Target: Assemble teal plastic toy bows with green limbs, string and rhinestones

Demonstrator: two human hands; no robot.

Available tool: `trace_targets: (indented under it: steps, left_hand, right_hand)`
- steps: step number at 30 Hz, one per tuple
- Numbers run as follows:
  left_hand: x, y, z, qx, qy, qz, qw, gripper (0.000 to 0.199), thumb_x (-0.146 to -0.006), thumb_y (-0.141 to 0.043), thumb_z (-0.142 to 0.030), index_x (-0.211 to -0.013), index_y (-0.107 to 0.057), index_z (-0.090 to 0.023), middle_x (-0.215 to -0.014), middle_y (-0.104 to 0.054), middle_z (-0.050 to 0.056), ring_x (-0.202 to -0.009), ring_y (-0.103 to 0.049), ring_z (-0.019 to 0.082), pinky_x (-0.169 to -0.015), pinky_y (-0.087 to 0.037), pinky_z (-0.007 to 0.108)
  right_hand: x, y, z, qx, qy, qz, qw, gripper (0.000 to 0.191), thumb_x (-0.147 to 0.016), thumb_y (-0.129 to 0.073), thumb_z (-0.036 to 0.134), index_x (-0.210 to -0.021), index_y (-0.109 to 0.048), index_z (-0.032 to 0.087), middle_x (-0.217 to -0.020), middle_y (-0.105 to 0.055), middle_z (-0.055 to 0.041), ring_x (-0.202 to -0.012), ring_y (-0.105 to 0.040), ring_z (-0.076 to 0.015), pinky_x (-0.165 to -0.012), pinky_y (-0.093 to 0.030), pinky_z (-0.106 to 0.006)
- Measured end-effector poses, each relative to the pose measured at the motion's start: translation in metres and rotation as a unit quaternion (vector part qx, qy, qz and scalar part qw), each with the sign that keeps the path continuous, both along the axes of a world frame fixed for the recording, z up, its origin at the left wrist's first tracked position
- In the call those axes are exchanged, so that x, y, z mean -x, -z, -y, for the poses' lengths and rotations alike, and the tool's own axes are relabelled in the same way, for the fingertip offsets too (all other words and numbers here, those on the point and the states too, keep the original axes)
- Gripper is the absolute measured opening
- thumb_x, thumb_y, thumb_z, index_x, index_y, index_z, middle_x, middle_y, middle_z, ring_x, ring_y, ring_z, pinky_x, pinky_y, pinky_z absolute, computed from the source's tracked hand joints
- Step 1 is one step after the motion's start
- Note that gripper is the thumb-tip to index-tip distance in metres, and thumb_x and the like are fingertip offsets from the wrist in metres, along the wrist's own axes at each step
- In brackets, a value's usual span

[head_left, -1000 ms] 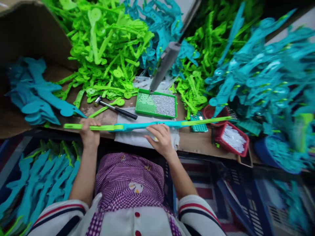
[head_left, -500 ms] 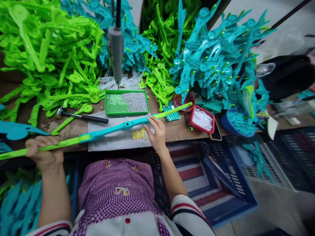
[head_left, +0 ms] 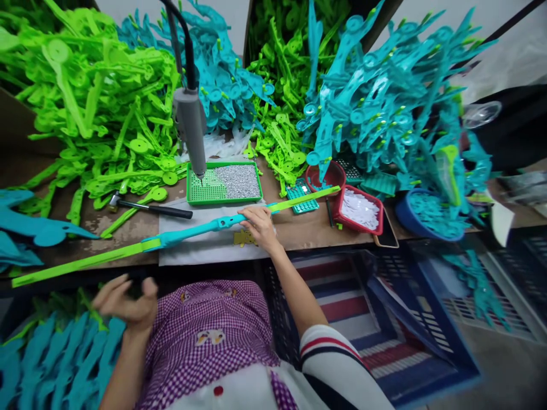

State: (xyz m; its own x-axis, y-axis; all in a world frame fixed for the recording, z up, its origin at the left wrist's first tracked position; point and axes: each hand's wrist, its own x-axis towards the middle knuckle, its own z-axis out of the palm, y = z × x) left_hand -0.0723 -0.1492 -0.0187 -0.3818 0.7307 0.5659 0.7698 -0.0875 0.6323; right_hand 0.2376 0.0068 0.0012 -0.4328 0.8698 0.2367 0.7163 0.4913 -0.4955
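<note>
Right hand (head_left: pixel 258 225): fingers closed on the long strip (head_left: pixel 200 226), at its blue middle, close to the lime end on your right. Left hand (head_left: pixel 128 304): open, fingers apart, a bit blurred, holding nothing, off the strip on your side of it.

Strip lies slanted in front of the green tray (head_left: pixel 224 201), between tray and you; lime ends run out past both sides of the tray. White cloth (head_left: pixel 179 253) is under part of it, tray's near side.

Tray has silver bits (head_left: pixel 241 181) in its right part. Gray power tool (head_left: pixel 191 128) hangs over the tray's left part, tip down. Hammer (head_left: pixel 154 208) is left of the tray, handle toward it. Lime heap (head_left: pixel 115 91) is behind and left of the tray; red tub (head_left: pixel 359 225) with white pieces is right of it.
</note>
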Motion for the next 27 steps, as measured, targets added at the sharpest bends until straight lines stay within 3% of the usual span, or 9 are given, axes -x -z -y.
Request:
trace_targets:
  steps: [3,6,10,14,17,19,22,27]
  left_hand:
    - [-0.032,-0.006,-0.025,-0.066,0.094,-0.173,0.978,0.038,-0.076,-0.074,-0.035,-0.109,-0.058,-0.027,-0.105,-0.063,0.009,-0.096,-0.061,0.027,-0.085,-0.045,0.042]
    - [-0.053,-0.018,-0.073,0.051,0.175,-0.215,0.959,0.039,-0.086,-0.064,-0.039,-0.122,-0.06,-0.023,-0.113,-0.066,0.014,-0.102,-0.062,0.029,-0.087,-0.043,0.041]
    - [-0.05,-0.038,-0.119,0.199,0.206,-0.225,0.931,0.037,-0.087,-0.059,-0.041,-0.117,-0.068,-0.023,-0.087,-0.07,0.012,-0.082,-0.065,0.028,-0.072,-0.043,0.034]
    - [-0.018,-0.083,-0.127,0.315,0.213,-0.129,0.916,0.057,-0.077,-0.063,-0.057,-0.122,-0.067,-0.021,-0.085,-0.072,0.007,-0.076,-0.065,0.026,-0.066,-0.045,0.03]
    - [0.004,-0.12,-0.129,0.443,0.302,0.007,0.844,0.069,-0.072,-0.062,-0.065,-0.124,-0.066,-0.02,-0.087,-0.072,0.005,-0.071,-0.063,0.022,-0.063,-0.048,0.029]
    - [0.011,-0.137,-0.131,0.51,0.332,0.073,0.79,0.069,-0.068,-0.065,-0.063,-0.12,-0.068,-0.017,-0.076,-0.069,0.005,-0.064,-0.06,0.02,-0.057,-0.047,0.028]
    - [0.013,-0.145,-0.133,0.574,0.321,0.144,0.739,0.061,-0.068,-0.069,-0.057,-0.114,-0.07,-0.017,-0.062,-0.062,0.003,-0.055,-0.055,0.016,-0.05,-0.042,0.026]
    - [0.008,-0.142,-0.129,0.606,0.297,0.252,0.694,0.047,-0.065,-0.075,-0.048,-0.103,-0.072,-0.02,-0.063,-0.058,-0.001,-0.054,-0.052,0.012,-0.05,-0.042,0.024]
  right_hand:
    - [0.001,-0.001,0.001,0.004,0.0,-0.002,1.0,0.038,-0.099,-0.04,0.039,-0.121,-0.066,0.021,-0.116,-0.072,-0.0088,-0.114,-0.061,-0.0199,-0.101,-0.031,-0.036]
    - [0.005,-0.004,-0.004,0.007,0.003,0.005,1.0,0.037,-0.099,-0.041,0.038,-0.121,-0.066,0.022,-0.118,-0.072,-0.0075,-0.115,-0.061,-0.0189,-0.102,-0.032,-0.036]
    - [0.009,-0.019,-0.011,-0.035,0.028,0.021,0.999,0.037,-0.1,-0.04,0.037,-0.126,-0.063,0.022,-0.127,-0.069,-0.007,-0.122,-0.058,-0.0178,-0.106,-0.033,-0.037]
    - [-0.012,-0.033,0.005,-0.192,0.054,0.039,0.979,0.034,-0.099,-0.044,0.033,-0.126,-0.062,0.023,-0.129,-0.068,-0.0071,-0.126,-0.058,-0.0194,-0.11,-0.033,-0.039]
    - [-0.03,-0.035,0.022,-0.299,0.022,0.061,0.952,0.024,-0.094,-0.055,0.03,-0.116,-0.065,0.028,-0.128,-0.069,-0.0033,-0.124,-0.06,-0.0195,-0.108,-0.036,-0.037]
    - [-0.034,-0.038,0.026,-0.343,0.001,0.073,0.936,0.025,-0.092,-0.059,0.027,-0.116,-0.063,0.031,-0.131,-0.067,-0.001,-0.125,-0.059,-0.0192,-0.107,-0.035,-0.037]
    - [-0.032,-0.049,0.022,-0.361,-0.004,0.054,0.931,0.036,-0.092,-0.058,0.022,-0.126,-0.057,0.033,-0.131,-0.067,-0.0004,-0.123,-0.06,-0.0185,-0.105,-0.036,-0.037]
    - [-0.032,-0.071,0.003,-0.323,-0.016,0.033,0.946,0.035,-0.094,-0.054,0.024,-0.128,-0.058,0.032,-0.124,-0.07,-0.0015,-0.116,-0.064,-0.0218,-0.099,-0.042,-0.04]
